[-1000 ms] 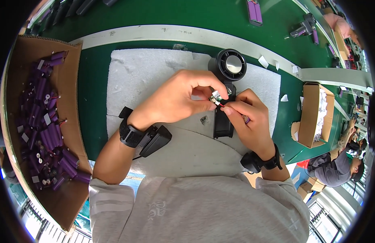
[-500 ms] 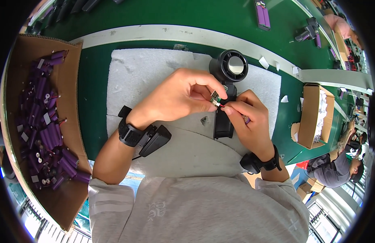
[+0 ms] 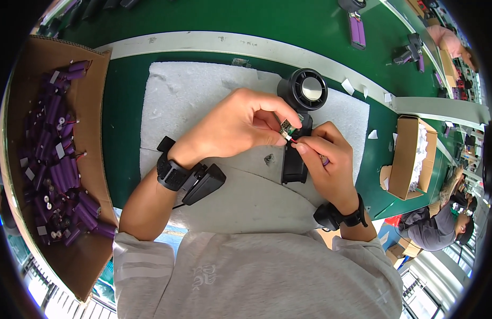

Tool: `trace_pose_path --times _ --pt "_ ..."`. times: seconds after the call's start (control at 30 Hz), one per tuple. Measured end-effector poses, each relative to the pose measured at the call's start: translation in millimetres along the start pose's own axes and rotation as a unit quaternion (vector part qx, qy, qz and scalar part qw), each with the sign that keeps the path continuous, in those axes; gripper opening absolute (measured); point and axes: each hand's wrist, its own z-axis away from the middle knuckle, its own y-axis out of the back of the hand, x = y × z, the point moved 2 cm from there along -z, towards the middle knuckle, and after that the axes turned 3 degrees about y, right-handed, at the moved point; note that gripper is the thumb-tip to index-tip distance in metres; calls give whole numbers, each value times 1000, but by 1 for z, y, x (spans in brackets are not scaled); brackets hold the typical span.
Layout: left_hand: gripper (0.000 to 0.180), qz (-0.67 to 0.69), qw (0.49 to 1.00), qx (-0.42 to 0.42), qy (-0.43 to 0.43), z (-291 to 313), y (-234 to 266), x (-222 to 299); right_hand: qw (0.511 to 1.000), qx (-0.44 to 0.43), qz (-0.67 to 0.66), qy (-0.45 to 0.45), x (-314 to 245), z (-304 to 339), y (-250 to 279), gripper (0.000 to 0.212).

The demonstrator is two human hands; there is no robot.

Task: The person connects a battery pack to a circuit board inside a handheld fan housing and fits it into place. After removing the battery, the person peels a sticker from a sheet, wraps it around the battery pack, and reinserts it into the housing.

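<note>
My left hand (image 3: 235,122) is closed, its thumb and fingertips pinching a small green circuit board (image 3: 290,128) with a white connector (image 3: 286,136) at its near edge. Thin red and black wires (image 3: 293,141) run from that connector toward my right hand (image 3: 331,165), whose thumb and forefinger pinch them. Whether the plug is fully seated is too small to tell. Beneath both hands lies a black handheld fan (image 3: 295,169), its round head (image 3: 311,89) pointing away from me. Part of its handle is covered by my fingers.
White foam sheet (image 3: 187,90) lies under the fan on a green table (image 3: 123,133). At left stands a cardboard box (image 3: 89,159) of purple battery packs (image 3: 54,127). A smaller box (image 3: 403,159) with white pieces sits right. Beyond the pale rail (image 3: 203,41) are fan parts (image 3: 356,32). A person (image 3: 435,228) sits far right.
Both hands keep their pinch on the board and wires with hardly any movement. The whole view has shifted slightly, and a dark round part beside the far purple cells has come into sight.
</note>
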Motion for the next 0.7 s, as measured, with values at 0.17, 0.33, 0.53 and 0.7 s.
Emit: trace_pose_path --times 0.17,0.33,0.53,0.7 --pt "33 37 999 -1 35 -1 -1 -2 1000 7 1 -13 1 2 -1 9" --pt "30 29 999 -5 44 -1 0 -3 1000 7 10 -23 -2 0 -1 8" --pt "29 22 999 0 28 -1 0 -5 1000 6 16 -15 0 -1 -1 7" --pt "29 -3 1000 -12 0 -2 -1 -3 999 -1 33 0 0 -2 -1 6"
